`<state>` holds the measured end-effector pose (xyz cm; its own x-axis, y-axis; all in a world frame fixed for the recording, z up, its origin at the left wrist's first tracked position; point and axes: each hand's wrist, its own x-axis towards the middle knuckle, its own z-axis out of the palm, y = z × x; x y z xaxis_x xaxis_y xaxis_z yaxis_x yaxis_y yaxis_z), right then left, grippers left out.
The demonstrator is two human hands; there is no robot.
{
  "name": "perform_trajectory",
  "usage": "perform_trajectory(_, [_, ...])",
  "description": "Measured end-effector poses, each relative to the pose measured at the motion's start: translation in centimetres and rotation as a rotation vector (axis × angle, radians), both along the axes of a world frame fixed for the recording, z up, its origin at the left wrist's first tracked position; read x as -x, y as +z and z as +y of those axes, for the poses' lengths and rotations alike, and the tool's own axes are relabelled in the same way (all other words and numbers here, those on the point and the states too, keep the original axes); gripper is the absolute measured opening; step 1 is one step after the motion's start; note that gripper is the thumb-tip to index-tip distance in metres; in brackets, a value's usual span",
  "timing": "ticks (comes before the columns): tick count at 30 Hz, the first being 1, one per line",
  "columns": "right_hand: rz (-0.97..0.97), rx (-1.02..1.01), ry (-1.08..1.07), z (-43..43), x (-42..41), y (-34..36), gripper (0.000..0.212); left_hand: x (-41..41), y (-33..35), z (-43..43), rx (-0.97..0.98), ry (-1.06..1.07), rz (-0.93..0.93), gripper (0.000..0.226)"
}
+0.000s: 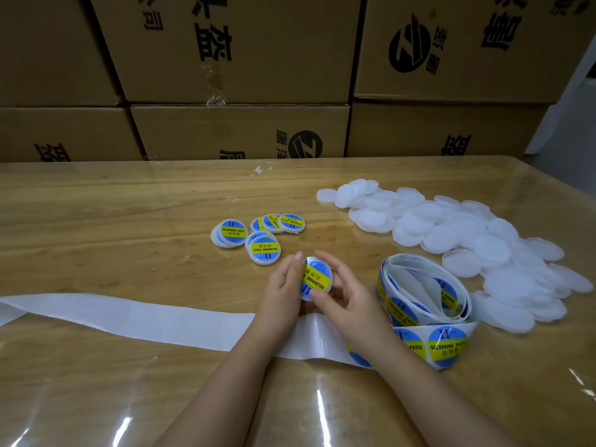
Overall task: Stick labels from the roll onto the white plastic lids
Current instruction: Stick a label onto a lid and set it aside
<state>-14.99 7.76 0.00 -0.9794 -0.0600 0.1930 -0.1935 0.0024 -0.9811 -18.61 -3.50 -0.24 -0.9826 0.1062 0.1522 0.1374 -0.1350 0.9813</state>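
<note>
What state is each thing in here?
Held lid: labelled, held tilted.
Left grip: pinches that lid's edge.
Right grip: holds its other side.
Labelled lids: done, lying overlapped on the table.
Blank lids: unlabelled, heaped.
Roll: loosely unwound, labels left.
Backing strip: stripped, trailing left.

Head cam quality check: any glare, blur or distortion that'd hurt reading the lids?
Head view: glare streaks on the clear table cover along the bottom; wide-angle lens bows the boxes and table edge; pile of plain lids washed out, edges merging; print on the held lid is legible.
</note>
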Motion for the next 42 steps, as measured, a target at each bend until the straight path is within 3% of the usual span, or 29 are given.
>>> perform_trajectory(3, [0.004,-0.012,0.023,0.0,0.0,-0.1,0.053,0.1,-0.1,-0.1,-0.022,0.004,-0.011,0.034])
perform_trajectory(11, [-0.028,0.096,0.028,0.4,0.3,0.0,0.033,0.1,-0.1,-0.3,0.017,-0.028,0.036,0.038])
perform_trajectory(19, [-0.049,0.074,-0.125,1.1,0.4,0.1,0.006,-0.3,-0.2,0.1,0.272,-0.045,0.186,0.033])
perform_trajectory(24, [-0.036,0.023,-0.207,0.9,0.6,-0.1,0.013,-0.3,-0.1,0.1,0.243,-0.124,0.072,0.026])
perform_trajectory(27, [-0.037,0.054,-0.333,1.3,1.0,-0.2,0.013,-0.4,0.1,-0.3,0.137,-0.255,-0.023,0.007])
perform_trajectory(31, [-0.025,0.027,-0.416,2.1,1.6,-0.4,0.01,-0.1,0.3,-1.2,0.126,-0.33,-0.103,0.016])
perform_trajectory(34, [0.001,0.006,-0.361,1.8,1.5,-0.5,0.015,0.3,0.3,-1.4,0.149,-0.23,-0.086,0.007])
perform_trajectory(42, [-0.02,-0.042,-0.246,0.9,1.5,-1.2,0.029,2.3,-0.1,-3.9,0.19,0.334,-0.062,0.021])
